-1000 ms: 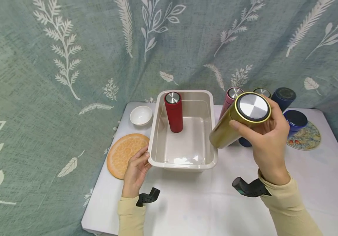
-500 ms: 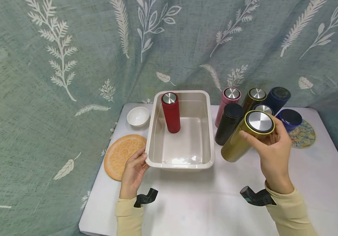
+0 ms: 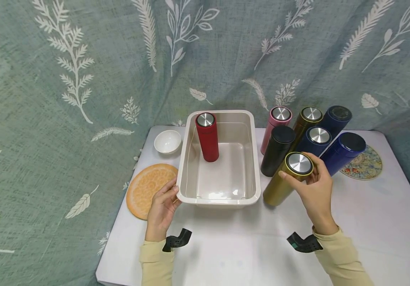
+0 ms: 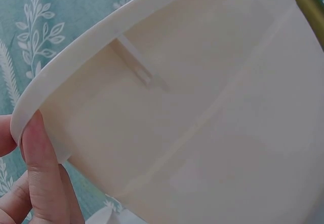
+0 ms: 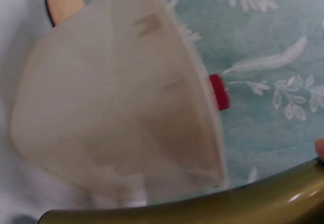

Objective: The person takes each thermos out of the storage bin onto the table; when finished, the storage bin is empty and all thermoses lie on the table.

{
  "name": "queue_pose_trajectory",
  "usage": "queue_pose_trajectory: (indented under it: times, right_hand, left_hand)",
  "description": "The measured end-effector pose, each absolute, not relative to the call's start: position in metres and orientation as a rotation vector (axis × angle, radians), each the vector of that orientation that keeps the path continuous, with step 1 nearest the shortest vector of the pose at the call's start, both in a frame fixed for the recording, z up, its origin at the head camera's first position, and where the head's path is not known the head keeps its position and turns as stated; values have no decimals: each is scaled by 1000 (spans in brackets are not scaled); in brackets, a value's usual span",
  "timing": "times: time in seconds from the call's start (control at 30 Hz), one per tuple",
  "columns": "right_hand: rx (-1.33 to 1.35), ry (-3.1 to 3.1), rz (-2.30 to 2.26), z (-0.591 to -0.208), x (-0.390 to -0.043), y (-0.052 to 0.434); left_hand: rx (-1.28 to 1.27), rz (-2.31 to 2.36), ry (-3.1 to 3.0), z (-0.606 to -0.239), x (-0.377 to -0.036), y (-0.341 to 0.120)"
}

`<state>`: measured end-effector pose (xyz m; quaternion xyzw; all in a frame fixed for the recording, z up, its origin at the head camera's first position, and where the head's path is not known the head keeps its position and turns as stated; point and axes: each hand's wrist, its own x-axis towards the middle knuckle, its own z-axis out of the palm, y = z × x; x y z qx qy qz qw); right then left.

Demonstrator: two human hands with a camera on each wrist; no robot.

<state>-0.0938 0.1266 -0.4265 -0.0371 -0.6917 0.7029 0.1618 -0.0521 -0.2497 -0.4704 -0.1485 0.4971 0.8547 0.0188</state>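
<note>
My left hand [image 3: 163,208] pinches the near left corner of a beige plastic basin [image 3: 219,201]; the left wrist view shows thumb and finger on its rim [image 4: 76,57]. A red thermos flask [image 3: 208,141] with a silver lid top stands inside the basin, toward the back left. My right hand [image 3: 316,194] grips a gold thermos flask [image 3: 280,186] near its top, just right of the basin. Whether its base touches the table cannot be told. In the right wrist view, the gold flask [image 5: 202,209] crosses the bottom, partly cut off.
Several flasks stand close behind the gold one, among them a black flask [image 3: 278,153], a pink flask [image 3: 272,131] and a blue flask [image 3: 341,153]. A patterned round mat [image 3: 367,167] lies at right. Left are a white bowl [image 3: 167,142] and an orange round mat [image 3: 144,190].
My right hand has carried the gold flask from the basin's right rim to the right, then lower and nearer me, back toward the basin. My left hand keeps its hold on the rim.
</note>
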Motion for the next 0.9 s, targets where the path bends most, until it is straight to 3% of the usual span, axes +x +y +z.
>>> queue_pose_trajectory:
  times: [0.9]
  right_hand:
    - [-15, -2093, 1918, -458, -105, 117]
  left_hand:
    - [-449, 2653, 1525, -470, -51, -252]
